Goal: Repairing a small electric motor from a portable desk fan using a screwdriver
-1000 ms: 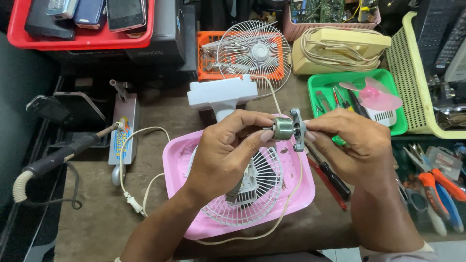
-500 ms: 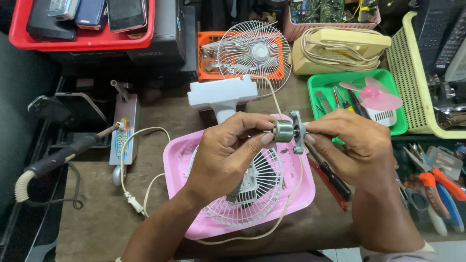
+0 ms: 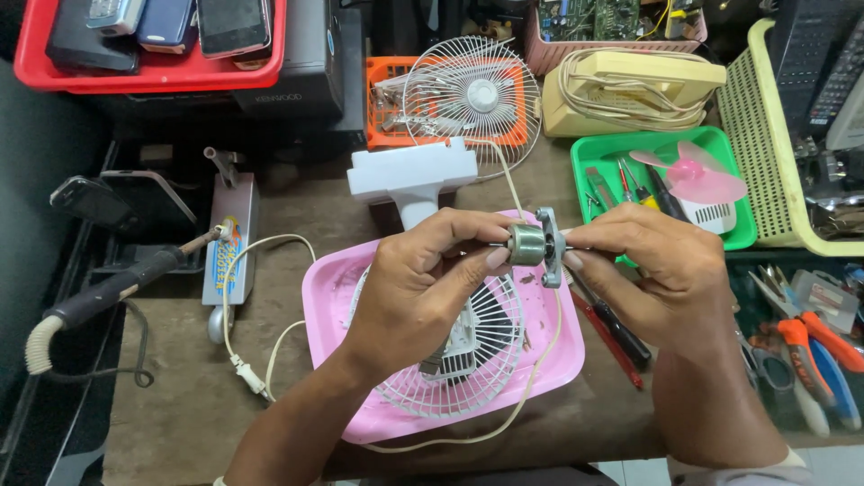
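Both hands hold a small grey metal fan motor part (image 3: 533,245) with a shaft above a pink tray (image 3: 340,297). My left hand (image 3: 423,288) pinches its rotor end with thumb and fingers. My right hand (image 3: 657,274) grips the bracket end from the right. In the tray under my hands lies a white fan rear grille with its housing (image 3: 477,346). The fan's white base (image 3: 412,175) stands just behind the tray, and a cream cord (image 3: 504,423) loops around the tray's front.
A white front grille (image 3: 472,90) leans on an orange basket. A green tray (image 3: 612,148) holds screwdrivers and a pink fan blade (image 3: 691,175). Red-handled tools (image 3: 810,346) lie at the right. A soldering iron (image 3: 117,288) and white plug cord (image 3: 247,378) sit left. A red tray (image 3: 36,72) holds phones.
The hands have turned the motor part a little between the fingers and stayed in about the same place above the pink tray.
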